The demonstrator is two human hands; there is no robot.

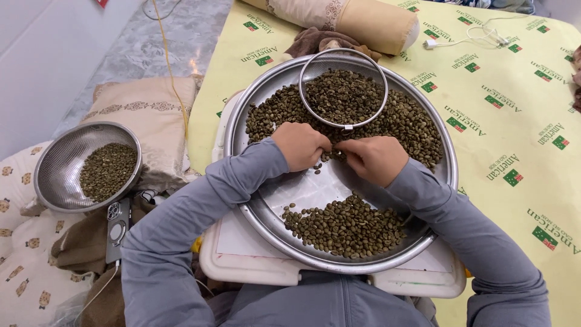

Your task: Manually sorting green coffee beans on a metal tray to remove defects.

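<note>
Nearest us, at 6 o'clock on the round metal tray (266, 91), we note a separated pile of green coffee beans (346, 227). Mid-tray is bare metal with a few loose beans. The larger bean mass (411, 124) fills 12 o'clock, part ringed by a wire hoop (343, 88). We judge sorting under halfway: far heap exceeds near pile. Left hand (299, 145) and right hand (374, 158) meet at the heap's near edge, knuckles up, fingers curled in a pinching grip; contents we cannot tell. At 9 o'clock, a mesh strainer (60, 151) holds more beans.
</note>
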